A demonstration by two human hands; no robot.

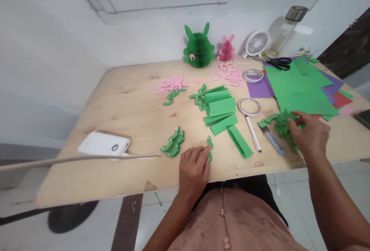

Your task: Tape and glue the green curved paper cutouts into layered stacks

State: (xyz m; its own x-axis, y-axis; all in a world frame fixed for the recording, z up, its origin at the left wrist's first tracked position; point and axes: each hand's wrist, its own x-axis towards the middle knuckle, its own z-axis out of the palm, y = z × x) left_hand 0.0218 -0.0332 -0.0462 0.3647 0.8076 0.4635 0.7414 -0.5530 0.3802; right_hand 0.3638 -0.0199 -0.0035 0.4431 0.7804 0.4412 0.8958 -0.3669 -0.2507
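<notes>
Near the table's front edge, my left hand (194, 167) rests with its fingers together on a small wavy green paper cutout (209, 141), pressing it to the wood and partly covering it. On the right, my right hand (310, 132) has its thumb and fingers closed at the edge of a loose heap of green paper cutouts (281, 124); its fingertips are partly hidden. Beside that heap lies a utility knife (273, 140). Left of my left hand sits a small group of wavy green cutouts (173, 143) with pale strips on them.
Folded green strips (221, 106), a white pen (253, 133) and tape rolls (250, 107) lie mid-table. Black scissors (279, 64) rest on coloured sheets (300, 81). Behind stand a green honeycomb paper figure (199, 49), a small fan (256, 43) and a bottle (286, 33). A cable (86, 160) crosses left.
</notes>
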